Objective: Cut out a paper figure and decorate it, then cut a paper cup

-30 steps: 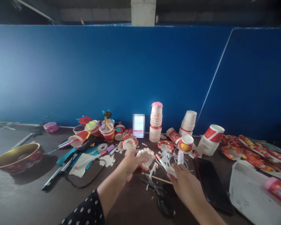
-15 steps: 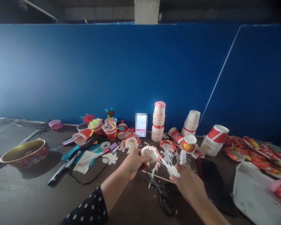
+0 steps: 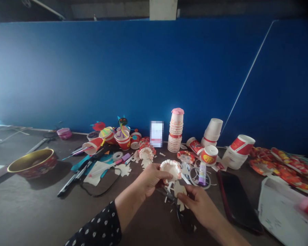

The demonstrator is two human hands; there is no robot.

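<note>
My left hand [image 3: 150, 179] is closed on the edge of a shallow paper cup piece [image 3: 171, 171] with a rim of folded white and red strips. Between the thumb and fingers of my right hand [image 3: 195, 201] is a cream paper cutout [image 3: 180, 192], just right of and below the cup piece. Scissors [image 3: 170, 195] lie beneath both hands, their dark handles partly hidden by the cutout and my right hand. Beyond my right hand a purple-and-white glue stick [image 3: 202, 175] stands beside a clear ring [image 3: 192, 177] of tape or tubing.
Stacked paper cups [image 3: 175, 136] stand at the back. A dark phone [image 3: 237, 201] and a white sheet [image 3: 284, 212] lie on the right. At left are a gold-lined bowl [image 3: 32, 169], decorated cups [image 3: 123, 140] and a pen-like black-and-silver tool [image 3: 74, 177].
My right hand has moved slightly left and down, and the paper in it now faces the camera. The cup piece has shifted slightly right in view. The camera view has tilted a little.
</note>
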